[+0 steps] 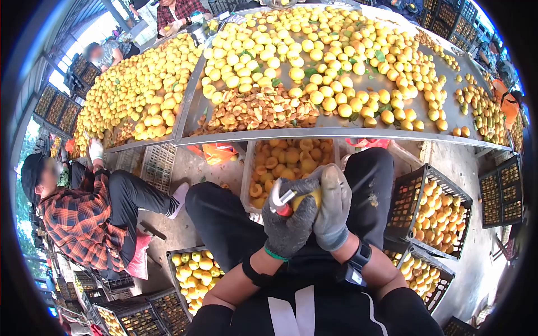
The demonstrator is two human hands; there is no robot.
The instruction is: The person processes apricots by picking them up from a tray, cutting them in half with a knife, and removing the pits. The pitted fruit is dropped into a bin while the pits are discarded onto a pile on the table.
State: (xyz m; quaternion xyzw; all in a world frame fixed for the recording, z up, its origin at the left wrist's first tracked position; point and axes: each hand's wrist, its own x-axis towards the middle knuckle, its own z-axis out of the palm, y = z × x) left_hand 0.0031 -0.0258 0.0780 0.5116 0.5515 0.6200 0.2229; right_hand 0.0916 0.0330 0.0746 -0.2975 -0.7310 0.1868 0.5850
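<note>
My left hand (288, 221), in a dark grey glove, is closed around a small metal tool (286, 197) with a red part by the palm. Its exact kind is partly hidden by the fingers. A yellow apricot (314, 198) shows between my two hands. My right hand (333, 207), in a lighter grey glove, is wrapped against the apricot's other side, fingers together. Both hands are held above my lap, just in front of a crate (246, 187) of halved and whole apricots between my knees.
A metal sorting table (291, 136) ahead carries many apricots and a pile of pits and scraps (260, 109). Black crates of apricots (469, 224) stand right, another (171, 257) at lower left. A person in a plaid shirt (84, 224) sits left; others work across the table.
</note>
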